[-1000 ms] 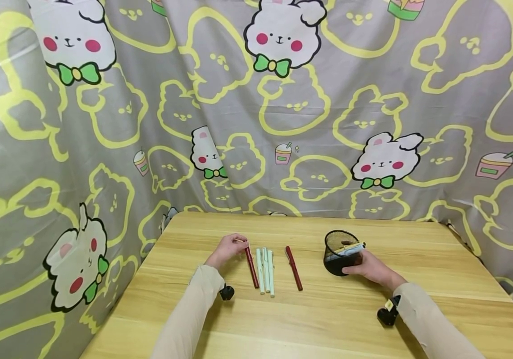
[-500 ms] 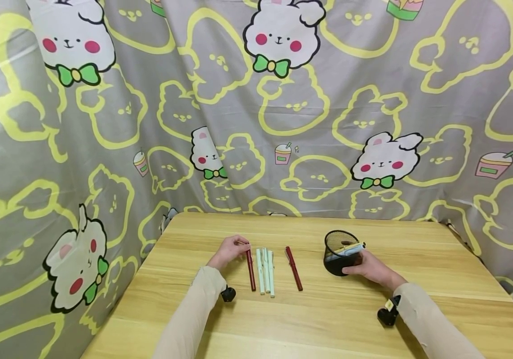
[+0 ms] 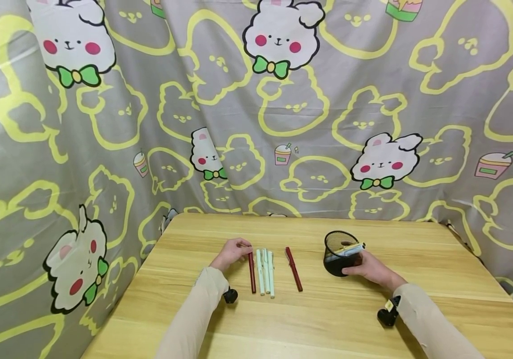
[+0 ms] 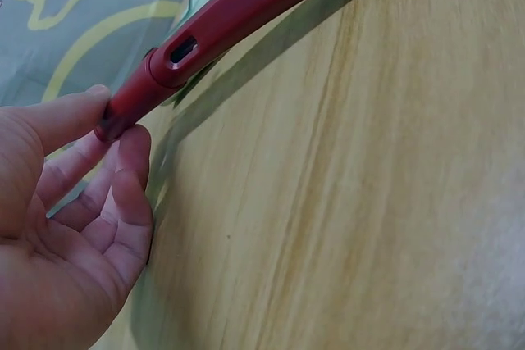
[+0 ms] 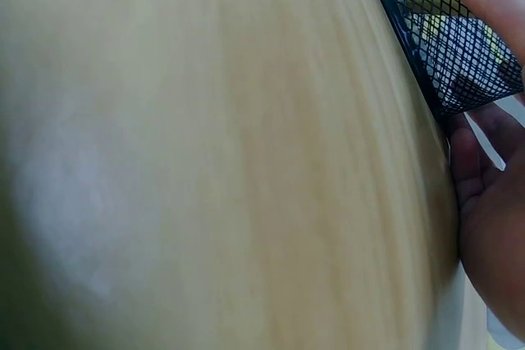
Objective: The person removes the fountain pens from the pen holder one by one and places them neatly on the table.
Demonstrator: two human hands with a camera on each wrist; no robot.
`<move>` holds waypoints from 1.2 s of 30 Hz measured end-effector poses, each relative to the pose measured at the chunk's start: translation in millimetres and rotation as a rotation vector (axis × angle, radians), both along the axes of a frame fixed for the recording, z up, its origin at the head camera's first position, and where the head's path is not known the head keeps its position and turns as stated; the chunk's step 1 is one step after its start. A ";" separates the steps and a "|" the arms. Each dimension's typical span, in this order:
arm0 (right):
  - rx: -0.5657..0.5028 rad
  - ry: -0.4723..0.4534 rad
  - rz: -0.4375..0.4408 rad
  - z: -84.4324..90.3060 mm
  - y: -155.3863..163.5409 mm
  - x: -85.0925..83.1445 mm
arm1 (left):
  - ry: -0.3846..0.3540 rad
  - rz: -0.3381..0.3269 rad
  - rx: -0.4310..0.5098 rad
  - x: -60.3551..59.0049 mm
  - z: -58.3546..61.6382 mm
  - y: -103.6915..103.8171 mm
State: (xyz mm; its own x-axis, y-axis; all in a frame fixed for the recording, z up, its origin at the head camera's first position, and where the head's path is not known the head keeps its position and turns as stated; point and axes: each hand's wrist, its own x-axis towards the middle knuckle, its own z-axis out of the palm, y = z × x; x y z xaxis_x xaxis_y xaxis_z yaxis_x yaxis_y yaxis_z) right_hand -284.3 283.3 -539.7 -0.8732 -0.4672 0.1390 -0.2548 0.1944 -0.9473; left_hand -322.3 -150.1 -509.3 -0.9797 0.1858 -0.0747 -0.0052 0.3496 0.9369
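Observation:
At the left of the pen row in the head view, my left hand [image 3: 233,253] pinches the far end of a dark red pen [image 3: 252,273]. The left wrist view shows thumb and fingertips on the end of this red pen [image 4: 238,18], over its shadow on the wood. Just right of it lie several mint-green pens [image 3: 265,273] side by side, and a second dark red pen [image 3: 294,270] lies apart from them. My right hand [image 3: 372,270] grips a black mesh pen holder [image 3: 334,264] at its side and base. Yellow and light blue pens [image 3: 351,249] lean out of it.
All of this is on a light wooden table [image 3: 283,329]. A grey curtain [image 3: 319,114] with yellow outlines and white rabbits hangs behind and at the left. Small black cameras [image 3: 231,295] are strapped at both wrists.
The left hand has shifted slightly right and nearer. The pinched red pen has swung from slanted to nearly straight, its near end moving left. The right hand and pen holder have stayed put.

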 end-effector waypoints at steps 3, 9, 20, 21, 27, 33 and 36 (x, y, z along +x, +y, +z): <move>0.002 0.000 0.007 -0.6 0.4 0.0 | -0.006 0.001 0.002 -0.1 -1.7 -0.8; -0.007 0.007 -0.001 1.0 0.0 0.0 | 0.003 0.002 -0.001 0.6 -0.6 -0.2; -0.025 0.029 0.008 -1.7 -0.7 -0.5 | -0.006 0.031 -0.047 1.0 -0.3 5.4; -0.025 0.031 0.007 -1.8 -0.7 -0.6 | -0.008 0.034 -0.049 1.0 -0.3 5.6; -0.024 0.021 -0.005 -1.5 -0.2 -0.1 | -0.017 0.044 -0.074 1.3 -1.0 5.8; -0.018 0.021 0.001 -0.7 0.4 0.3 | 0.000 0.045 -0.104 0.1 -0.9 6.3; -0.018 0.019 -0.001 -0.2 -0.1 0.7 | -0.003 0.045 -0.112 0.3 -1.2 6.8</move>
State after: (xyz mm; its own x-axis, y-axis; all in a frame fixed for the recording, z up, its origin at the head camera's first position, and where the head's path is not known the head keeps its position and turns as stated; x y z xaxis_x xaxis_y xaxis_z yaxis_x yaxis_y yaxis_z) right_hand -283.6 283.2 -539.9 -0.8707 -0.4638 0.1635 -0.2722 0.1775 -0.9457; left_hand -322.1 -143.2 -510.5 -0.9867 0.1320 -0.0951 -0.0255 0.4516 0.8919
